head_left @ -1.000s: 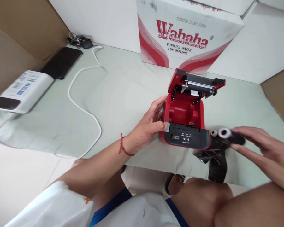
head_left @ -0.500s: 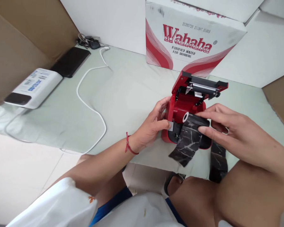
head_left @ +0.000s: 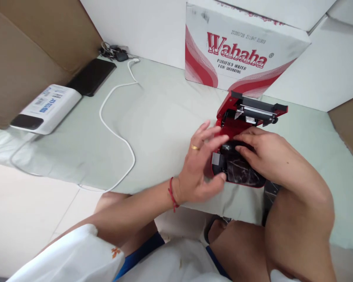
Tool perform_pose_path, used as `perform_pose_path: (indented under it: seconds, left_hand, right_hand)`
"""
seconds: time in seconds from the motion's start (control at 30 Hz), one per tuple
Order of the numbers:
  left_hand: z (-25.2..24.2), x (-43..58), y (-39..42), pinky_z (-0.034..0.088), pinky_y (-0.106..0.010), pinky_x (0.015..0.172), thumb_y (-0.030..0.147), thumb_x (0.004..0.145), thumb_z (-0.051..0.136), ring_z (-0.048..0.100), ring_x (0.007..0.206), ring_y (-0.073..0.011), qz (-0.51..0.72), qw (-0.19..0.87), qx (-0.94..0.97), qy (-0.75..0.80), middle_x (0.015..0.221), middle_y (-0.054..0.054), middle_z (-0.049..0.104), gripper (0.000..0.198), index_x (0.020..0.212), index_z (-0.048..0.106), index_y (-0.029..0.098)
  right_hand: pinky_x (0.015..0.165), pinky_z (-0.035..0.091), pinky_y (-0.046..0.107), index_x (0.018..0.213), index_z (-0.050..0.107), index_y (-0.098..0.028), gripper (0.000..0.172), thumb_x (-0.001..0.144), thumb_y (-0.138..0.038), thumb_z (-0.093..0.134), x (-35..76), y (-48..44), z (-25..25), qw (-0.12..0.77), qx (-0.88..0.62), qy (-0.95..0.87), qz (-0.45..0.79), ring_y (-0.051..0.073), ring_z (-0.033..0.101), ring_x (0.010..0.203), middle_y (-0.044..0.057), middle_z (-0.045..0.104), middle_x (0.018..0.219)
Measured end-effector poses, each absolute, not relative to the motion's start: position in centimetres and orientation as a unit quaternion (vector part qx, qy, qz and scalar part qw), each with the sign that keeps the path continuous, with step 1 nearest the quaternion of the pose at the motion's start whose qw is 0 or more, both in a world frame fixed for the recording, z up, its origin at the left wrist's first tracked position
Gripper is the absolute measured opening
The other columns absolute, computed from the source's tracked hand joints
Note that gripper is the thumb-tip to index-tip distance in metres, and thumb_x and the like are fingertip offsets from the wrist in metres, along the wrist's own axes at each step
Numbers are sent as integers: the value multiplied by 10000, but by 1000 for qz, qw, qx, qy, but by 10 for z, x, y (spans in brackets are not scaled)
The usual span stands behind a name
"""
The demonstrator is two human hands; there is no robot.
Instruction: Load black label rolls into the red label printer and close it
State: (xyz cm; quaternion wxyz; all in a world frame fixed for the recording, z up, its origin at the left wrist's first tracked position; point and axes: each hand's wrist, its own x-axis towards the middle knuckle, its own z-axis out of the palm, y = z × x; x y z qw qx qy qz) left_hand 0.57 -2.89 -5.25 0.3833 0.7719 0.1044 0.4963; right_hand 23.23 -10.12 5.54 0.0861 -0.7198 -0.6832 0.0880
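A red and black device (head_left: 254,107) stands on the pale green cloth with its lid raised. Inside its body lies a roll of black marbled film (head_left: 242,170), its loose strip spread over the front part. My right hand (head_left: 264,150) reaches in from the right, thumb and fingers pinched at the roll. At the left edge of the device, my left hand (head_left: 202,164) has its fingers apart and holds nothing; its fingertips are over the opening.
Behind the device stands a white and red Wahaha box (head_left: 238,55). To the left are a white power bank (head_left: 48,109), a black phone (head_left: 92,77), keys (head_left: 114,52) and a curling white cable (head_left: 117,135). More black film (head_left: 271,192) hangs near my right knee.
The film roll has gone down into the device, and its strip no longer hangs over the front edge. My left hand has let go of the device's side and spread its fingers.
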Motion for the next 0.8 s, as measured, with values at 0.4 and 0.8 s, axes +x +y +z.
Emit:
perform_pose_path:
  seconds: [0.4,0.8]
  left_hand:
    - [-40,15,-55,549,-415,1206,243,1078,709,821,1093,-204,542,192,817,43,1057,-16,864,162,1233,758,249]
    - [-24,9,-70,608,-360,954,203,1067,622,819,1135,-210,510,103,847,108,1430,-165,857,406,1461,714,161]
  right_hand:
    - [631,499,371,1184,906,-214,280,1039,-405,762,252,-113,47,599,-657,-431,-156,205,691,724,47,775,868]
    - [1200,618,522,1542,803,-237,529,1145,-570,698,238,-107,23,537,-699,-470,-36,309,812,1333,123,851,1447]
